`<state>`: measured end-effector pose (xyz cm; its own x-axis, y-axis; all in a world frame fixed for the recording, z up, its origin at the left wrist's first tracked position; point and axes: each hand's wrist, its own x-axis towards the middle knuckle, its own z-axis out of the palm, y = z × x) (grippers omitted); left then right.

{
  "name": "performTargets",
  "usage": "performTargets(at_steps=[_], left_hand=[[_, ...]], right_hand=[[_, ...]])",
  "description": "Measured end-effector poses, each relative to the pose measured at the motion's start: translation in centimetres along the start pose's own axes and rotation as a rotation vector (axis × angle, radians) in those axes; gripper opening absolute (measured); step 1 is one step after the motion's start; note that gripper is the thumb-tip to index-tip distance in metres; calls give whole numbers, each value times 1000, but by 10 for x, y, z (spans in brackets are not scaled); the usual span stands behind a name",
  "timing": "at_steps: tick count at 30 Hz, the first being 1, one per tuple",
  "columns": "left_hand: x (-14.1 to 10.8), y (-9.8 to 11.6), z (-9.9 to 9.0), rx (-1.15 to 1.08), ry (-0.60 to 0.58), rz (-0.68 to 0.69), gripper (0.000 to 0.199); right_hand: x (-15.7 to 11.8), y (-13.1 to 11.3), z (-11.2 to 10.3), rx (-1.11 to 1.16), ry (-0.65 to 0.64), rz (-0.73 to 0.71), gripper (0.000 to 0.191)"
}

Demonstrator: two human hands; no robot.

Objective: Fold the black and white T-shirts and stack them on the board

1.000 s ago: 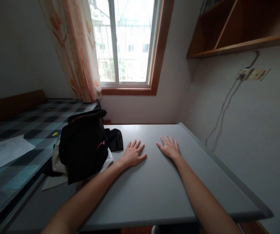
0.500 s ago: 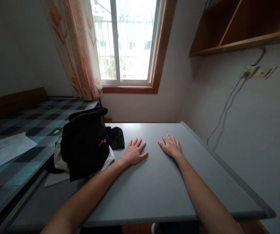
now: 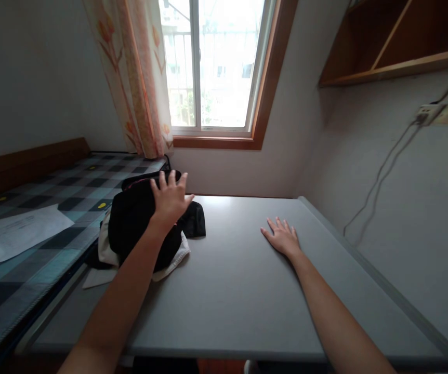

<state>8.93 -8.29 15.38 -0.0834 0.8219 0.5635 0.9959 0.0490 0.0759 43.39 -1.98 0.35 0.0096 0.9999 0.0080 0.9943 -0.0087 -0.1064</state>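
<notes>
My left hand (image 3: 170,201) is raised with fingers spread in front of a black bag-like cloth bundle (image 3: 130,223), covering part of it. Whether the hand touches the bundle I cannot tell. Some white cloth (image 3: 178,255) pokes out below the bundle, and a smaller black item (image 3: 195,220) lies at its right side. Palm down, my right hand (image 3: 282,238) rests on the grey-white table (image 3: 227,301) with its fingers apart and nothing in them.
To the left is a bed with a checked cover (image 3: 52,187) and paper sheets (image 3: 29,234). Behind the table are a window (image 3: 224,78) and a flowered curtain (image 3: 142,83). On the right wall are a wooden shelf (image 3: 399,67), a socket (image 3: 429,111) and a hanging cable (image 3: 378,179).
My left hand has lifted off the table and moved left to the black bundle. The right hand stays on the table. The whole view has shifted slightly.
</notes>
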Motion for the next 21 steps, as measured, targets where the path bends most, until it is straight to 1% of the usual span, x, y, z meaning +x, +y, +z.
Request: performTargets(at_steps=[2, 4, 5, 6, 7, 9, 10, 11, 12, 14, 15, 16, 17, 18, 19, 20, 21], left_hand=[[8, -26, 3, 24, 6, -175, 72], [11, -44, 11, 27, -9, -286, 83], [11, -49, 14, 40, -16, -313, 86], [10, -52, 17, 62, -21, -317, 84], [10, -53, 18, 88, -22, -308, 73], [9, -50, 16, 118, 3, -255, 44], [10, -47, 14, 104, 38, -222, 34], [10, -41, 10, 63, 91, -193, 30], [11, -34, 6, -6, 158, -163, 30], [12, -15, 0, -231, 292, -92, 33], [12, -4, -2, -375, 333, -47, 35], [11, 7, -3, -527, 341, 10, 38], [8, 18, -3, -669, 302, 79, 43], [5, 28, -3, -783, 218, 161, 50], [2, 37, -1, -862, 92, 259, 57], [-2, 43, 1, -906, -60, 367, 62], [-5, 46, 3, -919, -217, 473, 62]], right_hand=[[0, -1, -1, -3, 1, -2, 69], [-1, -1, -1, -5, 4, -4, 69], [-1, -1, -1, -5, 7, -4, 69], [-1, -1, -1, -2, 10, -5, 69], [-1, -1, -1, 2, 14, -6, 69], [-1, 1, 1, 18, 26, -13, 68], [-1, 2, 2, 32, 36, -17, 67], [0, 2, 4, 53, 49, -20, 66], [0, 3, 5, 85, 70, -21, 66], [2, 2, 6, 208, 144, -49, 65], [2, 1, 6, 309, 188, -89, 65], [2, 0, 5, 440, 229, -141, 66], [3, -2, 3, 594, 256, -197, 69], [3, -4, 2, 755, 262, -244, 73], [2, -6, 0, 908, 252, -272, 77], [2, -7, -2, 1036, 237, -275, 81], [2, -8, -4, 1130, 230, -258, 83]])
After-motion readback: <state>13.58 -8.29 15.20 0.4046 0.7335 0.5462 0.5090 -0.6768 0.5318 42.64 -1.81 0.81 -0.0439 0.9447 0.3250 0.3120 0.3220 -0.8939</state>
